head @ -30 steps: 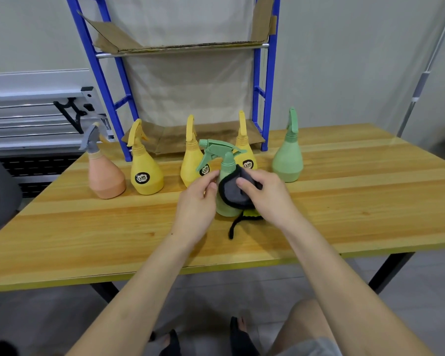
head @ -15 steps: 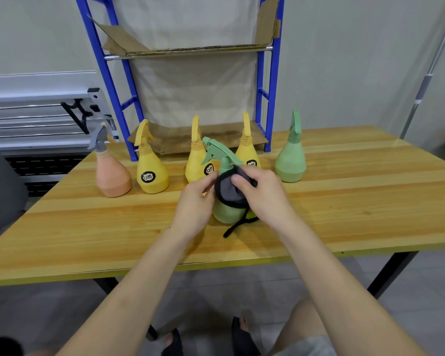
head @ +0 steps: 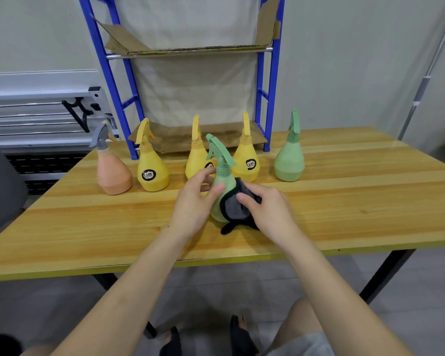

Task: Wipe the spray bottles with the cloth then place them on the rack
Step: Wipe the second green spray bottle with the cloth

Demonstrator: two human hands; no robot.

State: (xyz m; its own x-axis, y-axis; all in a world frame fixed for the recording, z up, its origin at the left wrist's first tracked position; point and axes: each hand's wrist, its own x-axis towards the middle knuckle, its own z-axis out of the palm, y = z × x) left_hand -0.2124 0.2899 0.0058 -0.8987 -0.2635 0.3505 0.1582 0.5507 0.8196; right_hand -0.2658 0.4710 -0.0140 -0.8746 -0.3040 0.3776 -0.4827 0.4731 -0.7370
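A green spray bottle stands upright on the wooden table, nearest to me. My left hand wraps its left side, thumb on the front. My right hand presses a dark grey cloth against the bottle's lower right side; a black corner of the cloth trails onto the table. Behind stand a pink bottle, three yellow bottles and a second green bottle. The blue rack stands at the table's back, its shelves lined with cardboard.
The rack's lower cardboard shelf lies just behind the row of bottles. A grey chair back sits at the left edge. A white pole leans at the right wall. My knee and sandalled feet show below the table's front edge.
The cloth in my right hand has slid from the bottle's upper front down to its lower right side. The bottle's trigger head has turned from pointing left towards pointing away.
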